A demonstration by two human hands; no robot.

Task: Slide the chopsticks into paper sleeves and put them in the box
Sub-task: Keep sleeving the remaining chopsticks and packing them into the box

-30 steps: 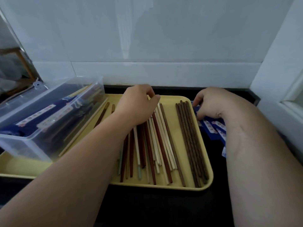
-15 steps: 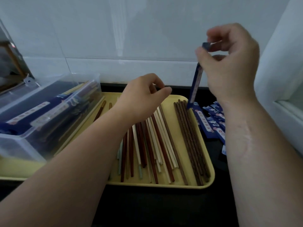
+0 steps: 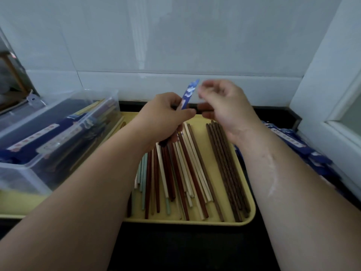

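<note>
A yellow tray (image 3: 247,218) is taken as the landmark; it lies on a dark desk (image 3: 195,249) against a white tiled wall (image 3: 175,36). Loose chopsticks (image 3: 185,169) in cream, red-brown, dark brown and pale green are spread lengthwise over the right part of the tray. A clear plastic box (image 3: 58,133) is stood on the tray's left part, and blue-sleeved pairs are seen inside it. A heap of blue paper sleeves (image 3: 304,149) is laid on the desk just beside the tray's right edge.

Above the far end of the tray both hands are held close together. A single blue paper sleeve (image 3: 189,92) with white markings is gripped by the left hand (image 3: 166,116); the grip is closed around its lower part, and the sleeve stands nearly upright, tilted slightly right, its upper end free. Whether chopsticks are also held inside that grip cannot be told.

The right hand (image 3: 224,106) is blurred just beside the sleeve's upper end, fingers (image 3: 207,89) curled loosely. Contact with the sleeve cannot be made out, and how far this grip is open cannot be told.
</note>
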